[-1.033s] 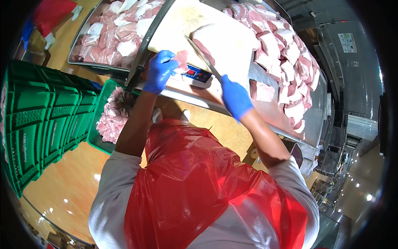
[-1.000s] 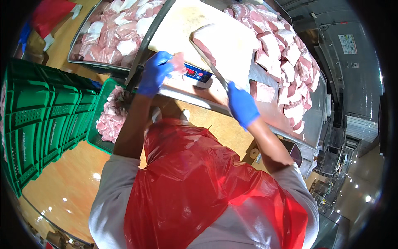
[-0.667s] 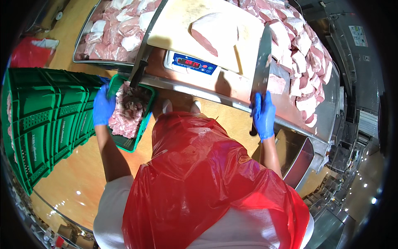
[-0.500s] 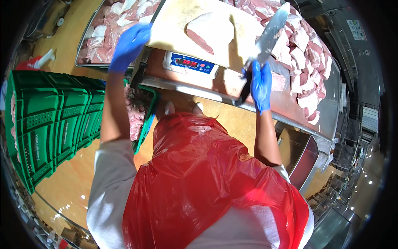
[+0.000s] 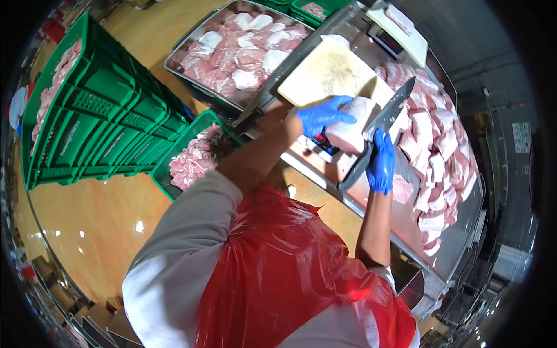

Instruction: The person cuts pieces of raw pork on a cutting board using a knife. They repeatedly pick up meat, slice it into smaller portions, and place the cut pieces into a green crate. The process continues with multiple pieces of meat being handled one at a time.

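My left hand, in a blue glove, grips a thick piece of pale pink meat from its left side, fingers over the top. The meat lies at the near edge of a white cutting board and partly covers the display of a scale. My right hand, also gloved in blue, is closed round the black handle of a large knife. The broad blade points up and away, close to the meat's right side; whether they touch I cannot tell.
Cut meat pieces are heaped on the metal table's right side. A metal tub of meat stands left of the board. Green crates and a green bin of trimmings are on the left. A second scale sits at the back.
My view has swung left. My left hand has come from the board's left edge onto the meat, which now lies nearer me on the board. The knife stays in my right hand.
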The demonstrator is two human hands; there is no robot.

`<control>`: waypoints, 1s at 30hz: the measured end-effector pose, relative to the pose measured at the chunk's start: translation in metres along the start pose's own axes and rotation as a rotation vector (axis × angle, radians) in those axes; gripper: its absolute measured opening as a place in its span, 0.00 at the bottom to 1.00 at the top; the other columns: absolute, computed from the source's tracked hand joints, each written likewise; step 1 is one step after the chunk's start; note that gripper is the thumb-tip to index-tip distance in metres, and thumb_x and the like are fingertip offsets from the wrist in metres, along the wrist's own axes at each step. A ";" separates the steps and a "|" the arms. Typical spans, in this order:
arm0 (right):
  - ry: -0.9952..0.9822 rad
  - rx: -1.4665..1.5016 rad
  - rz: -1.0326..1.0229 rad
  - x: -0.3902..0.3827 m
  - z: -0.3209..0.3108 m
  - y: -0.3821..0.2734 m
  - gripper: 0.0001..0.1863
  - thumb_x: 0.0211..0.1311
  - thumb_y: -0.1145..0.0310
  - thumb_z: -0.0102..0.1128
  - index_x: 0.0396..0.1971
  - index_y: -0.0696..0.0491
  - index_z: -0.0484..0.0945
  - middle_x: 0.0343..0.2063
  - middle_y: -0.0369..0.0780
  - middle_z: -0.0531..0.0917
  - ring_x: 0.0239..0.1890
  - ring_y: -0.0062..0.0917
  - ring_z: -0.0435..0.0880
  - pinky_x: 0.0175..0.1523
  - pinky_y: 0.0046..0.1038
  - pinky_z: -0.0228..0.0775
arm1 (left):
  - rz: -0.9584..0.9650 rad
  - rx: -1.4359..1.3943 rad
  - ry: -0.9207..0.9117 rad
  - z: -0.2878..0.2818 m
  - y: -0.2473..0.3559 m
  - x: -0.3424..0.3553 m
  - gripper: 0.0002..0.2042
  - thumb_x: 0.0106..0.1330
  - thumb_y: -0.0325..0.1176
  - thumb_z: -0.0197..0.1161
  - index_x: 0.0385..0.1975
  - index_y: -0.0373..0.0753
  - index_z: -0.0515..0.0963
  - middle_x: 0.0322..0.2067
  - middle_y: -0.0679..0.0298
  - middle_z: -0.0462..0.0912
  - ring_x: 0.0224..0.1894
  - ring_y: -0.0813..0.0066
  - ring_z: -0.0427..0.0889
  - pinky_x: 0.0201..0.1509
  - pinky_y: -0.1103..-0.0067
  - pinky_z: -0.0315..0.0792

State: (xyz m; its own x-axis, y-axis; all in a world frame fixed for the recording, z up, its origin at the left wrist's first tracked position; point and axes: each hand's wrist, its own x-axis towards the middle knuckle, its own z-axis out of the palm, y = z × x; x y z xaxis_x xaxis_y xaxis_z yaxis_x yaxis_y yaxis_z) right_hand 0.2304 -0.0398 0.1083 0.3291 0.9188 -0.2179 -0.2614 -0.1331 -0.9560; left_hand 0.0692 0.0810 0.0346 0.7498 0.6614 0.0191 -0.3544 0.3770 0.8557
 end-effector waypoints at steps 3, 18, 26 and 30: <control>-0.100 -0.110 0.060 -0.034 0.034 -0.016 0.19 0.74 0.64 0.56 0.59 0.55 0.74 0.36 0.30 0.80 0.32 0.14 0.77 0.36 0.18 0.69 | 0.267 -0.221 0.045 -0.004 0.011 -0.071 0.34 0.67 0.32 0.62 0.71 0.31 0.56 0.68 0.56 0.63 0.69 0.66 0.64 0.72 0.72 0.61; 0.196 -0.053 -0.047 -0.122 -0.116 0.016 0.28 0.77 0.58 0.49 0.69 0.57 0.60 0.60 0.50 0.76 0.57 0.41 0.81 0.54 0.41 0.78 | 0.516 1.396 1.111 -0.253 0.096 -0.065 0.08 0.66 0.29 0.62 0.41 0.34 0.81 0.34 0.60 0.85 0.33 0.71 0.85 0.37 0.73 0.78; 0.789 0.003 -0.187 -0.228 -0.206 0.032 0.20 0.78 0.60 0.47 0.60 0.57 0.68 0.49 0.49 0.83 0.45 0.35 0.86 0.48 0.35 0.79 | 0.564 0.949 -0.249 0.189 -0.018 0.078 0.19 0.62 0.33 0.66 0.51 0.34 0.76 0.39 0.48 0.82 0.42 0.54 0.83 0.49 0.67 0.76; 1.016 -0.086 -0.112 -0.267 -0.227 0.069 0.18 0.77 0.58 0.49 0.53 0.58 0.72 0.45 0.45 0.85 0.42 0.29 0.86 0.46 0.30 0.77 | 0.186 1.527 -0.428 0.251 -0.185 0.133 0.44 0.56 0.46 0.71 0.69 0.34 0.58 0.56 0.42 0.75 0.58 0.46 0.77 0.63 0.55 0.69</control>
State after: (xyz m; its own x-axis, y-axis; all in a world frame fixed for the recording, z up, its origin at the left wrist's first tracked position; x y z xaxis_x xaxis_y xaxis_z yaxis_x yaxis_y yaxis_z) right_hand 0.3302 -0.3787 0.0555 0.9712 0.1839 -0.1517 -0.1292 -0.1285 -0.9833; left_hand 0.3745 -0.0634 0.0084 0.9496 0.3005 0.0898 0.2150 -0.8321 0.5112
